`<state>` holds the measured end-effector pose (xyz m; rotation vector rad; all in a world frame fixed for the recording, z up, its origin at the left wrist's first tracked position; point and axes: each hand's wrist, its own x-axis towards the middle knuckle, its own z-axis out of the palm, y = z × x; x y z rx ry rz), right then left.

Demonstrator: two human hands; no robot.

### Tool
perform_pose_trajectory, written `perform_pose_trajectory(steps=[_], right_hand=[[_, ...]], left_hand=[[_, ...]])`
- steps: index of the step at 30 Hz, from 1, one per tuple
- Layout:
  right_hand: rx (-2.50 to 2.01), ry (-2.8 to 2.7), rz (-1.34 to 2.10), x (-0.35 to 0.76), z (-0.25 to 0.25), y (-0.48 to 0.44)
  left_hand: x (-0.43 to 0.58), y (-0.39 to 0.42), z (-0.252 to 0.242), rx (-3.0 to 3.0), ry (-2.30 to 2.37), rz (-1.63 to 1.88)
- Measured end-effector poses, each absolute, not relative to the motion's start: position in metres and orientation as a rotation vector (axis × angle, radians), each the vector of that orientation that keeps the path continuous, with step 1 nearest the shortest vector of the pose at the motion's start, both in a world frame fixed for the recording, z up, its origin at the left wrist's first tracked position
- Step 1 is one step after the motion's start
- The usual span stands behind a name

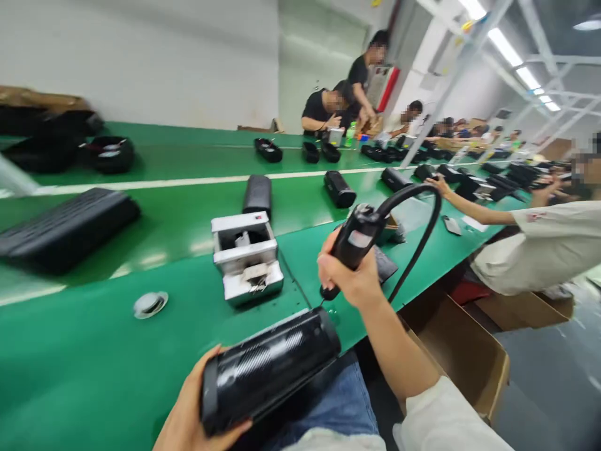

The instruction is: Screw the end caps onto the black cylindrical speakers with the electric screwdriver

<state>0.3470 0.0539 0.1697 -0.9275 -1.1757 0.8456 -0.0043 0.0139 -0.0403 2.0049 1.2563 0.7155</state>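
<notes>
My left hand (195,401) is wrapped round the near end of a black, box-shaped speaker (270,360) with a shiny patterned face, tilted at the table's front edge. In my right hand (352,269) is a black electric screwdriver (357,238), held with its thin bit pointing down. The bit's tip is close to the speaker's far end; whether they touch I cannot tell. A thick black cord curves from the tool's top down to the right. Beyond the speaker stands a white-and-grey screw feeder (248,260) with an open top.
A small round metal dish (150,305) lies on the green table (107,363) at the left. Behind it, a large black casing (66,228) and a black speaker (340,189) rest on the line. An open cardboard box (460,351) is at right, near a co-worker's arm (479,207).
</notes>
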Motion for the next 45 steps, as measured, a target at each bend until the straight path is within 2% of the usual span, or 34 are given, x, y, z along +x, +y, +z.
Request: perform_pose_trajectory(steps=[4, 8, 11, 20, 28, 34, 40, 45], right_hand=[[-0.811, -1.333, 0.82, 0.345, 0.195, 0.053], [-0.597, -1.372, 0.597, 0.325, 0.235, 0.061], [-0.487, -1.29, 0.46, 0.293, 0.248, 0.079], [-0.629, -1.269, 0.479, 0.239, 0.21, 0.146], [-0.628, -1.263, 0.437, 0.238, 0.206, 0.157], [-0.601, -1.411, 0.543, 0.245, 0.204, 0.175], [-0.612, -1.348, 0.57, 0.248, 0.213, 0.142], [-0.63, -1.245, 0.698, 0.236, 0.256, 0.063]], left_hand=[[0.009, 0.003, -0.012, 2.014, 1.193, 0.733], [0.013, 0.003, -0.009, 1.997, 1.152, 0.771], [0.014, 0.001, -0.012, 1.999, 1.144, 0.789], [0.014, 0.002, -0.017, 2.022, 1.111, 0.848], [0.015, 0.004, -0.014, 2.026, 1.087, 0.858], [0.014, 0.006, -0.014, 2.055, 1.056, 0.837], [0.017, 0.006, -0.008, 2.056, 1.038, 0.859], [0.017, 0.007, -0.008, 2.089, 0.999, 0.884]])
